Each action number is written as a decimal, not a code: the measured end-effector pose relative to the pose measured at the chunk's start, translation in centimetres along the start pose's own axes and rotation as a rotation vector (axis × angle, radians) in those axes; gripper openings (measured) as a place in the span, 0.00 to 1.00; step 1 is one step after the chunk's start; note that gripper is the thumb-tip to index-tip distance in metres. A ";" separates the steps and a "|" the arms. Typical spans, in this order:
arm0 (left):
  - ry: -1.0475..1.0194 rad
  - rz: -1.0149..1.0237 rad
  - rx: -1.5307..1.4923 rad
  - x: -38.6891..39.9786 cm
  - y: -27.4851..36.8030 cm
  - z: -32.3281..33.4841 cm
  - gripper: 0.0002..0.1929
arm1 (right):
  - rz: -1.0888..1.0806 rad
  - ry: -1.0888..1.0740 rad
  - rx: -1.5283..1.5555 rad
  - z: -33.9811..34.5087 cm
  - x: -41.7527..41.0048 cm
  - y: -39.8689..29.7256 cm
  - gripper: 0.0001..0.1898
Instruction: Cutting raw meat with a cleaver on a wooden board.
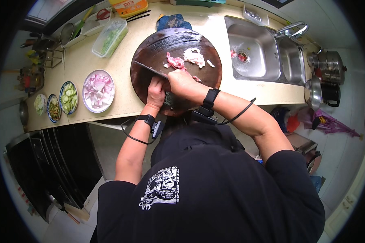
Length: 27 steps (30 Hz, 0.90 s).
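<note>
A round dark wooden chopping board (146, 51) lies before me on the counter. My right hand (182, 83) grips a kitchen knife (150, 69), its blade slanting across the board to the left. Close against the near side of the blade, my left hand (156, 92) rests low on the board with its fingers curled. What lies under those fingers is hidden. Beyond the knife sit pink raw meat pieces (175, 61) and a pile of whitish fat (194, 57), with a small white scrap (210, 63) to its right.
To the left stand a plate of cut onion (98, 89), a bowl of sliced cucumber (68, 97), and smaller bowls. A plastic container of greens (111, 38) is behind them. A blue cloth (173, 22) touches the board's far edge. The steel sink (261, 63) is right, holding meat scraps.
</note>
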<state>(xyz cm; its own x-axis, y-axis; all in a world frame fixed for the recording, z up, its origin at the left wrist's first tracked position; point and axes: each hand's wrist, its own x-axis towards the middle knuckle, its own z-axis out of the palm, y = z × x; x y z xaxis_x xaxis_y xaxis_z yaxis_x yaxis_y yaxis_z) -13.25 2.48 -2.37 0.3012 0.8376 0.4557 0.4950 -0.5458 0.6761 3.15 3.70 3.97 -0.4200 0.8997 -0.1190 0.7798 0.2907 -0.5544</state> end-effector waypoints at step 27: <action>-0.010 0.028 0.079 -0.9 1.0 -0.6 0.13 | 0.137 -0.181 -0.071 -4.1 -9.7 0.3 0.06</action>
<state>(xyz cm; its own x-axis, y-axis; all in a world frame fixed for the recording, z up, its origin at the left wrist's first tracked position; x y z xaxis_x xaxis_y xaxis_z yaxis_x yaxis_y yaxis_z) -13.52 1.12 -1.72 0.3235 0.8227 0.4674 0.5493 -0.5655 0.6151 9.38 -3.58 8.29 -0.3790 0.8613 -0.3384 0.8633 0.1974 -0.4644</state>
